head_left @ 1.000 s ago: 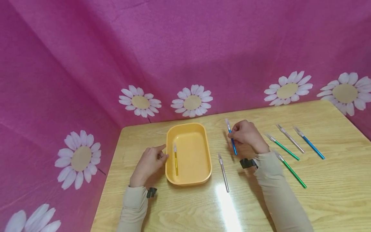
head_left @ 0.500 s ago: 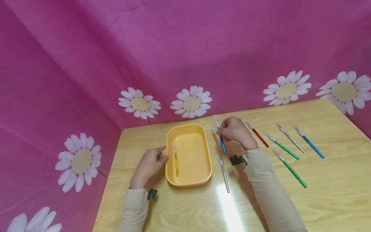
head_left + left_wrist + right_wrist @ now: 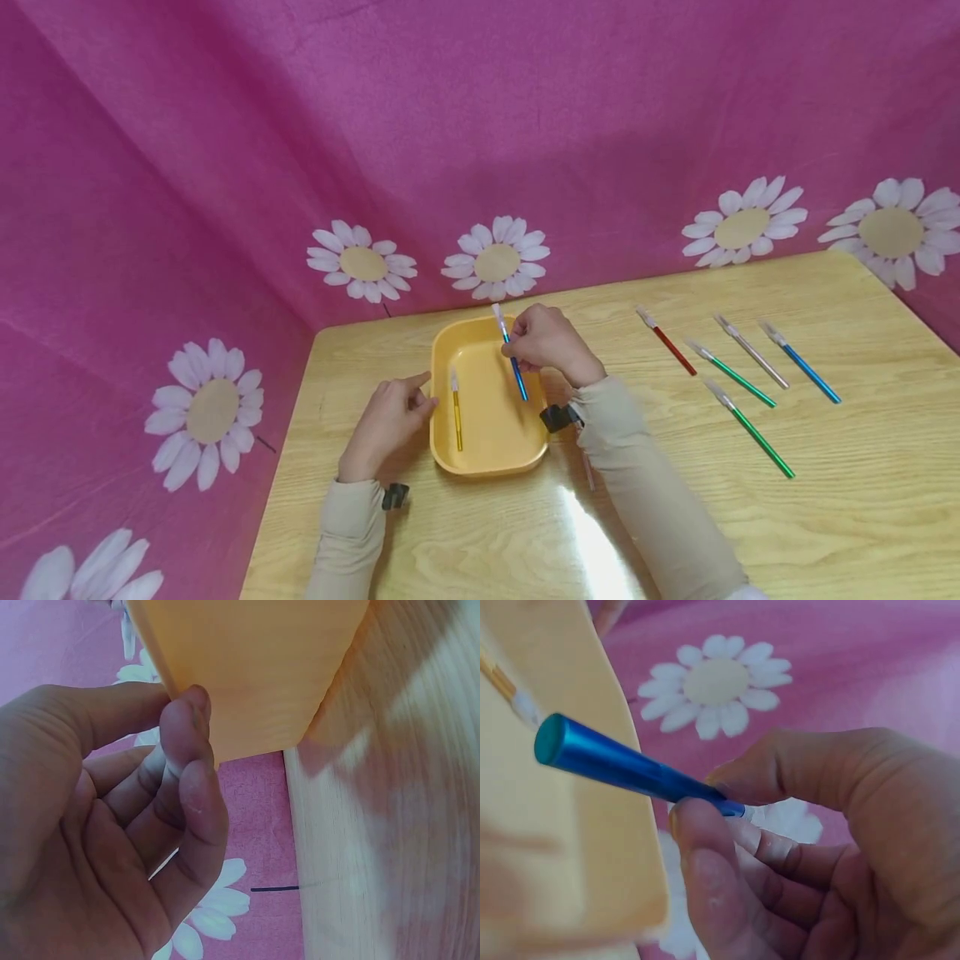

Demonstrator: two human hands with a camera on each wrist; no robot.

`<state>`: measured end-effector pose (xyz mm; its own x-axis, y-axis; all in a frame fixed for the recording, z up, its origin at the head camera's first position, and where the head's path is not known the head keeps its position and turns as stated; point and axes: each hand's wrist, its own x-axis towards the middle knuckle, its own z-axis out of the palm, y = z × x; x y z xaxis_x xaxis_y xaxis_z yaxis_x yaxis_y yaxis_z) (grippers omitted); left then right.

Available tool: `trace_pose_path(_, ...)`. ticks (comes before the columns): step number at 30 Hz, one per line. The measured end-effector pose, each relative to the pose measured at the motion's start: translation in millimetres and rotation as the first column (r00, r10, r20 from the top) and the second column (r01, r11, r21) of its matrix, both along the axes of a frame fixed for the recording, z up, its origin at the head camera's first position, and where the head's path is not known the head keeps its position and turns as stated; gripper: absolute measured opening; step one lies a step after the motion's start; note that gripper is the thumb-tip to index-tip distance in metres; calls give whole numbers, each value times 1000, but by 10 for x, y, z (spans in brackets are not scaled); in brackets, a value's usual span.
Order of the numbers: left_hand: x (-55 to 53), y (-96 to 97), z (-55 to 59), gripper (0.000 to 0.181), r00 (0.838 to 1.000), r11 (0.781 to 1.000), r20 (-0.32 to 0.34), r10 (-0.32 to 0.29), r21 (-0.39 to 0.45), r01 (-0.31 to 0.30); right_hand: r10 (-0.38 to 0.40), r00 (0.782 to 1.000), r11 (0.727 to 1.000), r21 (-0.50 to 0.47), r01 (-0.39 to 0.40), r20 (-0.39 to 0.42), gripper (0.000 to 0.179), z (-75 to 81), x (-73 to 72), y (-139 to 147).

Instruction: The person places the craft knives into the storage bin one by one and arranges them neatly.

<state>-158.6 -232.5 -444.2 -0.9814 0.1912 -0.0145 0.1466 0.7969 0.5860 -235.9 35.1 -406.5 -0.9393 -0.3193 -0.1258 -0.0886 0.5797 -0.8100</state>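
Note:
In the head view my right hand (image 3: 551,342) pinches a blue craft knife (image 3: 514,363) with a clear cap, above the right part of the yellow tray (image 3: 491,467). The right wrist view shows thumb and fingertips around its metallic blue handle (image 3: 615,761), butt end toward the tray. My left hand (image 3: 384,423) pinches the tray's left rim between thumb and fingers; the left wrist view has this tray wall (image 3: 255,682) close up. Inside the tray, along its left side, lies a yellow craft knife (image 3: 457,417).
To the right on the wooden table (image 3: 862,517) lie several capped craft knives: red (image 3: 671,346), silver (image 3: 757,354), blue (image 3: 806,367) and two green, one nearer the front (image 3: 757,433). Another silver knife (image 3: 588,473) is partly hidden under the right forearm. A pink flowered cloth (image 3: 600,125) rises behind.
My right hand has carried the blue craft knife leftward from the table to over the tray. The red knife, hidden at first, has come into view. My left hand stays at the rim.

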Motion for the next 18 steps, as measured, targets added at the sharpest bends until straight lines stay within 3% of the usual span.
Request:
trace_pose_path(7, -8, 3, 3, 49, 1000, 1000, -2, -3, 19, 3, 18, 1000, 997, 78, -18, -7, 24, -28, 0, -298)
trace_pose_path(18, -3, -6, -1, 49, 1000, 1000, 15, 3, 9, -3, 45, 999, 972, 230, -47, 14, 35, -232, -25, -608)
